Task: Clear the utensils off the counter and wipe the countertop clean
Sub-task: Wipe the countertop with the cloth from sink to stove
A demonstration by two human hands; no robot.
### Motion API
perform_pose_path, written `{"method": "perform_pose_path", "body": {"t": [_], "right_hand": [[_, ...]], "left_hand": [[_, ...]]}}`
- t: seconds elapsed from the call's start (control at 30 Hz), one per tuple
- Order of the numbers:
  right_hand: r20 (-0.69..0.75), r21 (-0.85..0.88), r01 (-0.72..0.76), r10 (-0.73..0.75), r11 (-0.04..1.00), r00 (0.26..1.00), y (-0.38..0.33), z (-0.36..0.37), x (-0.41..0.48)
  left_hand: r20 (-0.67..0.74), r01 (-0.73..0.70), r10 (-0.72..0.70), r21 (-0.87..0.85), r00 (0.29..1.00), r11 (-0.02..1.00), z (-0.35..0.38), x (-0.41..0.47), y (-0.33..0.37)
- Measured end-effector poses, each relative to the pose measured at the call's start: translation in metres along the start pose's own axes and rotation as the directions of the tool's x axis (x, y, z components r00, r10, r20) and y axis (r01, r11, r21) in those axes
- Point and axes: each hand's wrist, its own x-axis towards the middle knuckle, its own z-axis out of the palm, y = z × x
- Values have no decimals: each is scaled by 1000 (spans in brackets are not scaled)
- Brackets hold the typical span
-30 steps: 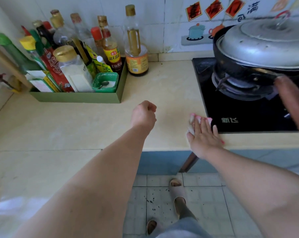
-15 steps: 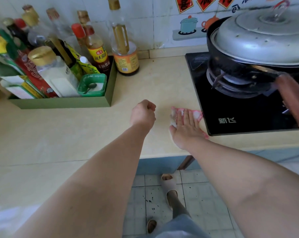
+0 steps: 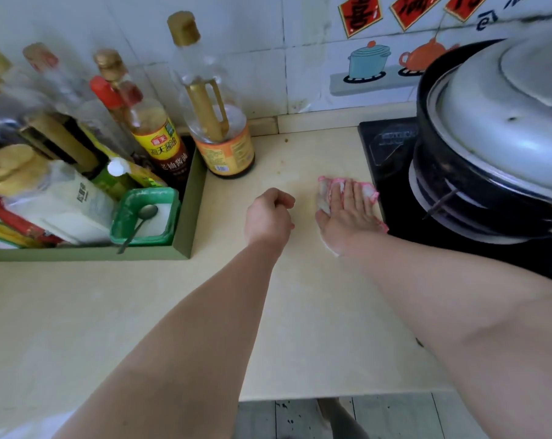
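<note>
pink-edged cloth (image 3: 368,192) flat on cream countertop (image 3: 316,312)

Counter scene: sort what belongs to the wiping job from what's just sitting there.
In the job:
right hand
pink cloth, flat under it
countertop

Just there:
left hand, fisted, empty
bottle tray
lidded wok
stove

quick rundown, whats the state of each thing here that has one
left hand: closed in a fist, holding nothing visible
right hand: flat, open, pressing the cloth down
cloth: spread flat on the countertop beside the stove
wok: on the burner, covered by its metal lid
tall bottle: upright, capped
green container: open, spoon resting in it
</note>
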Motion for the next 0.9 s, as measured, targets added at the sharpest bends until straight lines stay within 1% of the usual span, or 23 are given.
{"method": "perform_pose_path", "body": {"t": [0.1, 0.2, 0.27, 0.33, 0.47, 0.53, 0.6, 0.67, 0.83, 0.9], "right_hand": [[-21, 2, 6, -6, 1000, 1000, -2, -11, 35], [-75, -5, 15, -15, 1000, 997, -8, -18, 72], [-110, 0, 6, -6, 1000, 994, -18, -24, 95], [-108, 6, 19, -19, 1000, 994, -34, -29, 116], [-98, -1, 127, -127, 992, 987, -65, -34, 141], [-112, -31, 205, -207, 978, 972, -73, -32, 146], [-99, -61, 294, -299, 954, 949, -80, -27, 145], [-84, -82, 354, -361, 932, 929, -88, -21, 136], [-85, -87, 366, -373, 926, 924, -96, -4, 99], [-94, -112, 374, -384, 921, 918, -93, 3, 81]], "left_hand": [[-27, 24, -25, -27, 999, 999, 5, 23, 6], [-60, 30, -34, -68, 998, 997, 5, 40, 12], [-80, 27, -34, -93, 996, 995, 4, 49, 12], [-100, 28, -40, -112, 994, 993, 1, 55, 10], [-123, 49, -66, -134, 990, 990, -10, 59, 3], [-129, 53, -70, -135, 989, 989, -15, 59, -2], [-136, 67, -84, -126, 987, 990, -21, 56, -9], [-153, 82, -98, -109, 983, 991, -28, 52, -15], [-231, 92, -116, -114, 966, 989, -42, 50, -23], [-280, 53, -80, -104, 957, 993, -48, 47, -18]]}}
